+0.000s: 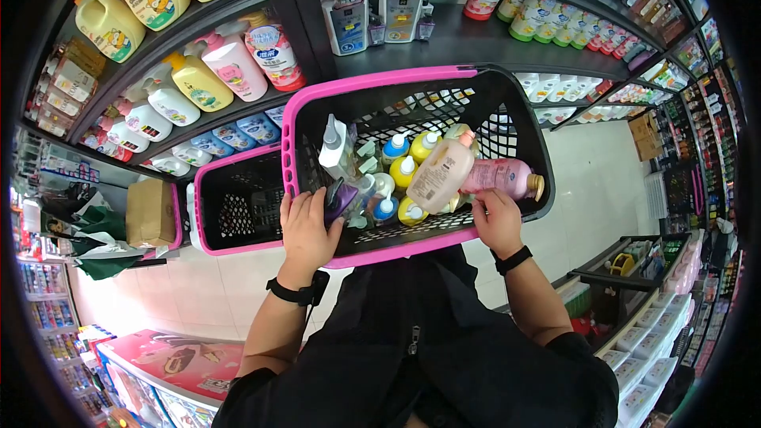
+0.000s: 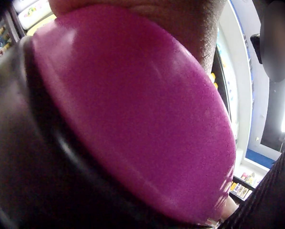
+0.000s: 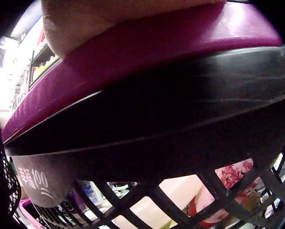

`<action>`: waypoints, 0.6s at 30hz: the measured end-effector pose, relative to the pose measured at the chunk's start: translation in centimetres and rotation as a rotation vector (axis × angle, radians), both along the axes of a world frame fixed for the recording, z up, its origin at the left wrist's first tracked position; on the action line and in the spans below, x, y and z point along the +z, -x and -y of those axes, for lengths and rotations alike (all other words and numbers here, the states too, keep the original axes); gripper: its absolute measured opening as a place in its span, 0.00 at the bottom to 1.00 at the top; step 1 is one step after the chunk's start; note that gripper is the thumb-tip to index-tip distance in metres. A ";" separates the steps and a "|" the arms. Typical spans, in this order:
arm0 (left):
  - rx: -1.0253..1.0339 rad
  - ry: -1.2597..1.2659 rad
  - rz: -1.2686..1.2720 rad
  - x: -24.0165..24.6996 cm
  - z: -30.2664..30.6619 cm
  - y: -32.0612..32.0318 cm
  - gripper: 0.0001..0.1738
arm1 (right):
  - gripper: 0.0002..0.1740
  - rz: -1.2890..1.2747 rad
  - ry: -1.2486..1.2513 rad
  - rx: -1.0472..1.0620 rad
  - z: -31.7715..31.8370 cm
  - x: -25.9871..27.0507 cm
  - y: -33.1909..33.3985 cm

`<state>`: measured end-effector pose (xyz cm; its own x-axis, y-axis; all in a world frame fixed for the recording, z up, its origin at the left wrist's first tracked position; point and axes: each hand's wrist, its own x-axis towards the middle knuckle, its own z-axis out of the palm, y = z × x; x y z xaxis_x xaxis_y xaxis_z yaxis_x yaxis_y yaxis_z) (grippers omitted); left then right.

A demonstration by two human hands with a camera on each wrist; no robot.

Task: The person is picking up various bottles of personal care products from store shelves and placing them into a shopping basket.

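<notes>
A black shopping basket (image 1: 507, 131) with a pink rim (image 2: 142, 109) stands tilted in front of me. My left hand (image 1: 307, 231) grips its near left corner, thumb toward the inside, beside a dark purple item (image 1: 341, 200). At the near right side my right hand (image 1: 498, 218) holds the rim, its fingers bent over the edge next to a pink pump bottle (image 1: 501, 177). A pale peach bottle (image 1: 441, 174) lies on top of yellow pump bottles (image 1: 403, 171) and blue-capped ones (image 1: 395, 146). Farther left is a white bottle with a grey nozzle (image 1: 336, 149).
Shelves of lotion and detergent bottles (image 1: 197, 83) rise beyond the basket. A second pink-rimmed basket (image 1: 238, 250) sits lower on the left, near a cardboard box (image 1: 151, 212). Tiled floor (image 1: 587, 174) stretches along the right, with a goods rack (image 1: 642, 341) at the lower right.
</notes>
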<state>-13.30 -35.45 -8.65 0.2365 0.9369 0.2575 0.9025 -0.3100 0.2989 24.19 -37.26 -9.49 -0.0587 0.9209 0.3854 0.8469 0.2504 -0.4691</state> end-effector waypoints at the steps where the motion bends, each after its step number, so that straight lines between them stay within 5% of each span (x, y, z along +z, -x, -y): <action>1: -0.001 0.000 0.003 0.0 0.0 -0.1 0.37 | 0.04 0.001 0.009 -0.006 0.0 0.0 -0.1; 18: -0.080 0.246 -0.172 3.4 -2.2 -0.1 0.39 | 0.04 -0.008 0.091 -0.014 -0.1 0.1 0.3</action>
<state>-13.16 -33.24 -5.23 0.3329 0.9426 -0.0250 0.9219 -0.3198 0.2187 23.87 -37.16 -9.39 -0.0424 0.9527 0.3009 0.8461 0.1944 -0.4964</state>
